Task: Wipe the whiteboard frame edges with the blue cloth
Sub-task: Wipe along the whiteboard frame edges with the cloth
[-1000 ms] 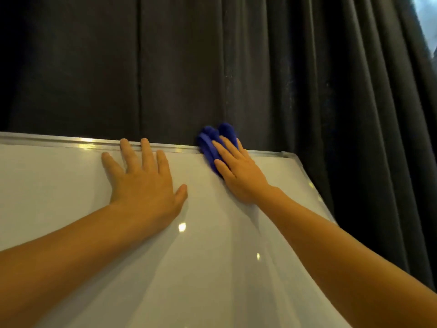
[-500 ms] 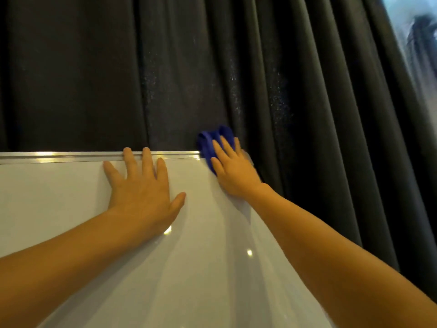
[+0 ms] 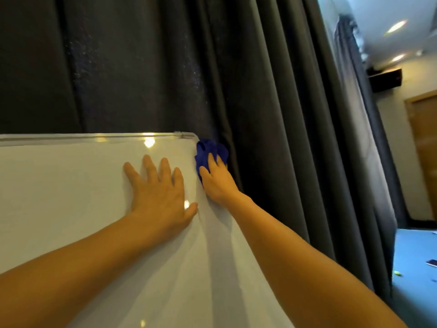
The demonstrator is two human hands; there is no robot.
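Note:
A whiteboard [image 3: 71, 197] with a thin silver frame [image 3: 94, 136] fills the lower left. My right hand [image 3: 218, 181] presses a bunched blue cloth [image 3: 209, 150] against the board's right frame edge, just below the top right corner. The cloth wraps over the edge, and my fingers cover its lower part. My left hand [image 3: 160, 190] lies flat on the white surface with fingers spread, holding nothing, a short way left of the right hand.
Dark grey curtains [image 3: 272, 114] hang directly behind and to the right of the board. At the far right are a blue floor [image 3: 416, 268] with small objects on it, a wooden door [image 3: 423, 150], and a lit ceiling.
My right hand slid the cloth rightward along the top frame, round the corner, and onto the right edge. My left hand stayed flat on the board. The view turned to the right.

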